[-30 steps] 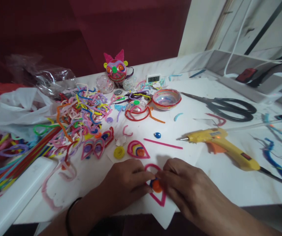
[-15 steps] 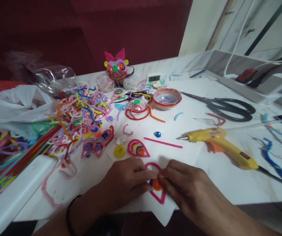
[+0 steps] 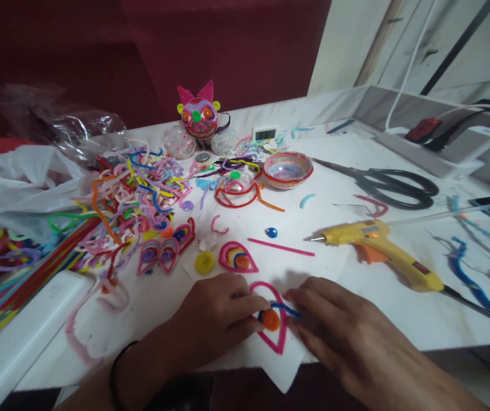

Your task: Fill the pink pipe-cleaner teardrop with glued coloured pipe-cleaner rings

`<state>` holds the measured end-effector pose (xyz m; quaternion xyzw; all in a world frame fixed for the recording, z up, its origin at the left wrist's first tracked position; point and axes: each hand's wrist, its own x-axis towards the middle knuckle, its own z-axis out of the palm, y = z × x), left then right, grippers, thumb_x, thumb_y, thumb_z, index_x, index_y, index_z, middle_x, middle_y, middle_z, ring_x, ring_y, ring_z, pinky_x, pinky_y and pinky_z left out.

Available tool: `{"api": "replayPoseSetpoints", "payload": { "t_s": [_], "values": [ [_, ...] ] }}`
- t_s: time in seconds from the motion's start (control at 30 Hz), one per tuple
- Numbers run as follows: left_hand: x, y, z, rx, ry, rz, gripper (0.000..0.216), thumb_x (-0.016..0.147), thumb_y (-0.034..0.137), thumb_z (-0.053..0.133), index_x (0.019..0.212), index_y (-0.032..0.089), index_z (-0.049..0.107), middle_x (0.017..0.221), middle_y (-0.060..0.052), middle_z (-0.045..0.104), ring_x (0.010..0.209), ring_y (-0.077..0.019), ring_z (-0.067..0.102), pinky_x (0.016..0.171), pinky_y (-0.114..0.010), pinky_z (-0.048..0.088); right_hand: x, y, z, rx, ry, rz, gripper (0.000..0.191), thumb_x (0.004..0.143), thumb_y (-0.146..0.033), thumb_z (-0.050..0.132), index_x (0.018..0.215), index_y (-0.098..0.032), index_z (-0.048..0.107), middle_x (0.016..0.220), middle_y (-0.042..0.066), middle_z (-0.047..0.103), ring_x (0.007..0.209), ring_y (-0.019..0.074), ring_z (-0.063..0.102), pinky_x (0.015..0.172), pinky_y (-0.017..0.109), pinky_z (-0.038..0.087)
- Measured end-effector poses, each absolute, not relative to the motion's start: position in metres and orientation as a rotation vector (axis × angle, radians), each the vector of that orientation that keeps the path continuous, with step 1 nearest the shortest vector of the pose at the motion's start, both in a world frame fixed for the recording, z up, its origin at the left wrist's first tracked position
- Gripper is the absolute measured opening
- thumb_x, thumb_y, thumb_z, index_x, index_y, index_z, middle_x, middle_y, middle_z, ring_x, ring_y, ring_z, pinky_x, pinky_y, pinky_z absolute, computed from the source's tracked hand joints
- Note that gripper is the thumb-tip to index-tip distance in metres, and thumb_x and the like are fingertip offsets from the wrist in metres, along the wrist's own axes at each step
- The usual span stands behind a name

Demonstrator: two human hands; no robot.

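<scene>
Hands point(image 3: 223, 311) at blue strip point(image 3: 286, 309), clock point(image 3: 264, 134) beyond, digits seemingly unreadable

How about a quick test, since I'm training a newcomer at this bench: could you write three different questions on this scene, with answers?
1. Which hand holds the loose end of the blue strip: the left hand or the right hand?
2. True or false: the dark-handled scissors lie farther from the hands than the yellow glue gun.
3. What colour is the round coil inside the pink outline between the hands?
A. Green
B. Orange
C. White

Key:
1. The right hand.
2. True.
3. B.
</scene>
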<state>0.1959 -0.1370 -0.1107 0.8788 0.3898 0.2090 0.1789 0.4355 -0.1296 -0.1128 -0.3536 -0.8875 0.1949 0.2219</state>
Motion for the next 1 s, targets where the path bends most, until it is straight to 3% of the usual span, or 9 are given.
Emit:
{"api": "replayPoseSetpoints", "payload": {
  "t_s": [0.37, 0.67, 1.0],
  "values": [
    [0.194, -0.138, -0.113, 2.476, 1.114, 0.58, 0.018, 0.092, 0.023, 0.059, 0.109, 0.023, 0.067, 0.085, -0.001, 0.061, 0.074, -0.0141, 0.057, 0.065, -0.026, 0.041, 0.429, -0.133, -0.118, -0.978, -2.429, 0.406, 0.026, 0.1, -0.022, 0.037, 0.086, -0.021, 0.059, 0.082, 0.005, 0.058, 0.071, 0.0178, 0.059, 0.058, 0.029, 0.053],
    [0.195, -0.136, -0.113, 2.48, 1.111, 0.608, 0.017, 0.092, 0.021, 0.06, 0.108, 0.022, 0.066, 0.083, 0.0, 0.06, 0.074, -0.0139, 0.057, 0.065, -0.025, 0.042, 0.43, -0.143, -0.116, -0.909, -2.389, 0.415, 0.03, 0.101, -0.018, 0.031, 0.095, -0.018, 0.061, 0.083, 0.005, 0.061, 0.071, 0.0168, 0.058, 0.059, 0.028, 0.051],
    [0.194, -0.138, -0.113, 2.495, 1.125, 0.574, 0.021, 0.093, 0.024, 0.059, 0.112, 0.023, 0.065, 0.083, -0.001, 0.06, 0.073, -0.0148, 0.057, 0.064, -0.026, 0.043, 0.428, -0.149, -0.119, -0.858, -2.323, 0.532, 0.017, 0.096, -0.011, 0.042, 0.09, -0.016, 0.058, 0.077, 0.004, 0.057, 0.066, 0.0146, 0.054, 0.056, 0.025, 0.048]
  ]
}}
